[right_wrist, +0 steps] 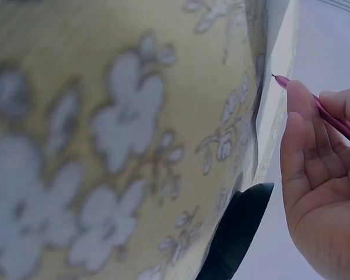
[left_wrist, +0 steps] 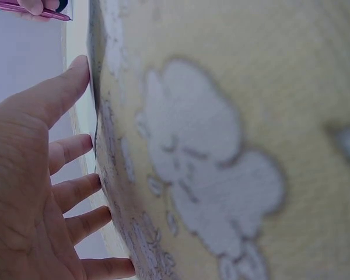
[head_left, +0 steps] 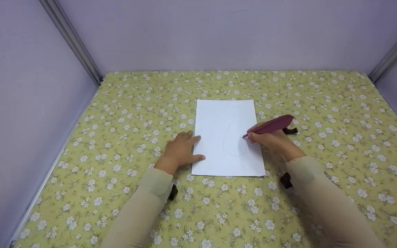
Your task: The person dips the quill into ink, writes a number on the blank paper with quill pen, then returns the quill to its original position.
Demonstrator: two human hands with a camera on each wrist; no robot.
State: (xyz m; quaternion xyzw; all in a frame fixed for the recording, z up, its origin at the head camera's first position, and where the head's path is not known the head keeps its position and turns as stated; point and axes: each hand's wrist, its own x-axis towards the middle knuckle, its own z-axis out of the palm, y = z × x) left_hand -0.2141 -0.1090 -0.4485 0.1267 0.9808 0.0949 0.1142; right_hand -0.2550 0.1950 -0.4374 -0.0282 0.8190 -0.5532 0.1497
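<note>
A white sheet of paper (head_left: 212,113) lies on the floral cloth, with a faint curved line (head_left: 234,155) drawn on its lower middle. My right hand (head_left: 269,137) pinches a dark red feather-shaped pen (head_left: 275,124) between thumb and fingers. The pen's tip is at the paper, right of the curve; whether it touches is hard to tell. In the right wrist view the pen (right_wrist: 338,123) shows above the curled fingers (right_wrist: 297,146). At the paper's left edge rests my left hand (head_left: 181,150), fingers spread, thumb and index fingertip on the sheet.
A yellow tablecloth with white flowers (head_left: 133,120) covers the table. Pale walls (head_left: 198,38) stand behind and at both sides, with metal posts (head_left: 74,41) at the corners. A black piece (right_wrist: 239,227) sits beneath the right hand; its kind is unclear.
</note>
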